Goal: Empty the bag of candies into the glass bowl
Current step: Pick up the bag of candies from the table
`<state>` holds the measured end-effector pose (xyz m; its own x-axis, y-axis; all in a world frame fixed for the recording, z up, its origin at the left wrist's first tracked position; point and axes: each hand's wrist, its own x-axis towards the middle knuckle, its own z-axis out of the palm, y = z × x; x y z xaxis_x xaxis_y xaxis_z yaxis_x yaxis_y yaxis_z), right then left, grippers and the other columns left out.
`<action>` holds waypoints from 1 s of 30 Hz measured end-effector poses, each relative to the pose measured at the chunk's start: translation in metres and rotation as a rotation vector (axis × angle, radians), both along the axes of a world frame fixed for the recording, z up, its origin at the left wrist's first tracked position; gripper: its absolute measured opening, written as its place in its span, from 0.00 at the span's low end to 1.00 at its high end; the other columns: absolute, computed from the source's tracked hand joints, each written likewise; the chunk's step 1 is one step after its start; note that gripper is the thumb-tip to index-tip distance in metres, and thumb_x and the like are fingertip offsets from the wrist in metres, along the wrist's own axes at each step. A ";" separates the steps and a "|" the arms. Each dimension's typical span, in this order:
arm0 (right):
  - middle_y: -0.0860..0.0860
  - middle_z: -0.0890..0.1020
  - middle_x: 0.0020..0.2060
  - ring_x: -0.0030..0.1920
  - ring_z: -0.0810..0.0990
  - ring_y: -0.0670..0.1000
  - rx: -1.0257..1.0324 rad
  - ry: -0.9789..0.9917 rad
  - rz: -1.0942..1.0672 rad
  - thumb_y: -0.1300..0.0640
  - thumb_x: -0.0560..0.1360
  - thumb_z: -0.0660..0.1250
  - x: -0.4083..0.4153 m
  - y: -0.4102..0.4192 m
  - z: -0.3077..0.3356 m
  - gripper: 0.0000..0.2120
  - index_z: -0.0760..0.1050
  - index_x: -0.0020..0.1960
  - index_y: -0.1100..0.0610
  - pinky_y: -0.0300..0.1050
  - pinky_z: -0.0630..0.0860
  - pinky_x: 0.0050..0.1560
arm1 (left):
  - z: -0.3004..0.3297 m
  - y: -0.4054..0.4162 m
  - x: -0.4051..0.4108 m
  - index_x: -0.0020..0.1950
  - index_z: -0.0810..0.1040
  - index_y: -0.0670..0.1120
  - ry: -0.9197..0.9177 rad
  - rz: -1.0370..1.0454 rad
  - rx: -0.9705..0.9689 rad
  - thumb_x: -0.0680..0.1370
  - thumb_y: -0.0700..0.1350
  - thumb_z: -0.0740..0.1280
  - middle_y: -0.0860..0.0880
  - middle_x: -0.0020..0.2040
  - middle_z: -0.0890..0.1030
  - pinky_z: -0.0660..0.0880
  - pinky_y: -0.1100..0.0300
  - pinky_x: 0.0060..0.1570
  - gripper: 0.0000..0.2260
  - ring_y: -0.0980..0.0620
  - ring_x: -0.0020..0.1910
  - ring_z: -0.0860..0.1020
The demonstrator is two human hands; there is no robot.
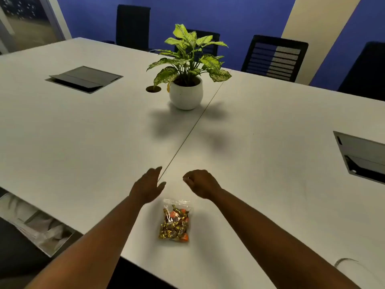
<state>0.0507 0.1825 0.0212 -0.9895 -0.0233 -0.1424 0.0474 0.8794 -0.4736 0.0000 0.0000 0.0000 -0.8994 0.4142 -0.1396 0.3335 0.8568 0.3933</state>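
Bag of candies [175,221] lies flat, long axis running away from viewer.

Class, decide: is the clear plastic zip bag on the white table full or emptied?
Full: the clear plastic zip bag lies flat, gold and orange wrapped candies inside, neither hand touching it.

Your clear zip bag of candies [175,221] lies flat and sealed on the tabletop [260,142] at 6 o'clock, full of gold and orange wrappers.

Single head view, looking forward-down across table [83,142].
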 end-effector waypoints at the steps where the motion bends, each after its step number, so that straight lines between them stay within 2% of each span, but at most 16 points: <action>1: 0.58 0.80 0.61 0.61 0.76 0.58 0.022 -0.061 0.016 0.51 0.79 0.56 0.002 -0.002 -0.005 0.17 0.76 0.62 0.59 0.51 0.74 0.61 | -0.006 -0.002 0.004 0.74 0.58 0.43 -0.065 0.036 0.010 0.78 0.50 0.60 0.40 0.68 0.70 0.70 0.53 0.61 0.27 0.44 0.64 0.73; 5: 0.58 0.78 0.63 0.63 0.74 0.58 0.032 -0.208 0.020 0.51 0.79 0.57 0.011 -0.005 -0.028 0.19 0.74 0.64 0.60 0.50 0.72 0.63 | -0.032 -0.006 0.023 0.66 0.70 0.42 -0.304 0.147 0.068 0.76 0.51 0.64 0.39 0.59 0.79 0.72 0.56 0.55 0.21 0.43 0.57 0.77; 8: 0.59 0.78 0.63 0.62 0.75 0.59 0.023 -0.251 0.040 0.52 0.79 0.57 0.016 -0.007 -0.042 0.18 0.75 0.62 0.62 0.51 0.72 0.62 | -0.041 -0.006 0.029 0.58 0.76 0.41 -0.363 0.254 0.204 0.74 0.49 0.68 0.40 0.52 0.82 0.76 0.54 0.49 0.17 0.41 0.51 0.80; 11: 0.58 0.78 0.63 0.63 0.74 0.59 0.012 -0.280 0.039 0.53 0.79 0.57 0.021 -0.008 -0.051 0.18 0.75 0.62 0.61 0.51 0.72 0.62 | -0.046 -0.004 0.034 0.50 0.79 0.41 -0.370 0.348 0.309 0.72 0.45 0.70 0.41 0.46 0.82 0.78 0.51 0.48 0.10 0.41 0.48 0.81; 13: 0.58 0.77 0.65 0.64 0.73 0.58 -0.005 -0.300 0.028 0.52 0.79 0.58 0.022 -0.008 -0.054 0.18 0.74 0.64 0.60 0.50 0.71 0.64 | -0.047 -0.004 0.037 0.38 0.77 0.45 -0.350 0.398 0.362 0.71 0.40 0.70 0.41 0.43 0.82 0.77 0.51 0.48 0.03 0.41 0.46 0.81; 15: 0.57 0.76 0.65 0.65 0.73 0.57 -0.035 -0.315 0.015 0.52 0.78 0.60 0.022 -0.007 -0.056 0.19 0.72 0.66 0.59 0.49 0.70 0.64 | -0.049 -0.003 0.036 0.33 0.73 0.48 -0.347 0.419 0.412 0.72 0.36 0.68 0.41 0.42 0.82 0.76 0.52 0.47 0.10 0.41 0.46 0.81; 18: 0.57 0.76 0.65 0.65 0.73 0.56 -0.092 -0.320 -0.011 0.52 0.76 0.63 0.021 -0.004 -0.055 0.21 0.69 0.68 0.58 0.48 0.70 0.64 | -0.047 0.001 0.037 0.34 0.72 0.47 -0.439 0.416 0.556 0.75 0.35 0.63 0.39 0.43 0.81 0.73 0.53 0.43 0.11 0.42 0.43 0.79; 21: 0.57 0.77 0.64 0.64 0.74 0.56 -0.152 -0.313 -0.021 0.52 0.75 0.65 0.019 0.002 -0.052 0.22 0.70 0.67 0.58 0.46 0.70 0.63 | -0.042 0.009 0.037 0.36 0.71 0.45 -0.515 0.388 0.694 0.76 0.34 0.61 0.44 0.37 0.80 0.74 0.59 0.35 0.11 0.48 0.35 0.77; 24: 0.59 0.81 0.59 0.55 0.78 0.54 -0.231 -0.294 -0.032 0.54 0.74 0.67 0.018 0.008 -0.045 0.18 0.76 0.62 0.59 0.40 0.72 0.51 | -0.035 0.018 0.034 0.37 0.70 0.45 -0.540 0.350 0.748 0.77 0.35 0.61 0.47 0.34 0.78 0.74 0.65 0.27 0.10 0.51 0.30 0.75; 26: 0.59 0.83 0.55 0.49 0.79 0.52 -0.295 -0.261 -0.042 0.56 0.74 0.67 0.019 0.014 -0.039 0.14 0.80 0.58 0.60 0.37 0.70 0.41 | -0.030 0.024 0.031 0.37 0.71 0.46 -0.528 0.323 0.761 0.77 0.35 0.61 0.47 0.34 0.78 0.74 0.65 0.29 0.10 0.52 0.30 0.75; 27: 0.59 0.84 0.54 0.47 0.79 0.52 -0.321 -0.241 -0.050 0.56 0.74 0.67 0.020 0.018 -0.035 0.13 0.81 0.57 0.60 0.37 0.69 0.40 | -0.027 0.029 0.029 0.37 0.71 0.46 -0.522 0.309 0.777 0.77 0.36 0.61 0.46 0.35 0.78 0.74 0.64 0.30 0.09 0.51 0.31 0.76; 30: 0.60 0.84 0.53 0.46 0.80 0.54 -0.418 -0.175 -0.097 0.57 0.74 0.68 0.023 0.031 -0.022 0.12 0.81 0.54 0.62 0.41 0.74 0.44 | -0.018 0.043 0.026 0.38 0.72 0.46 -0.532 0.305 0.893 0.76 0.36 0.62 0.47 0.34 0.81 0.75 0.64 0.33 0.09 0.51 0.33 0.78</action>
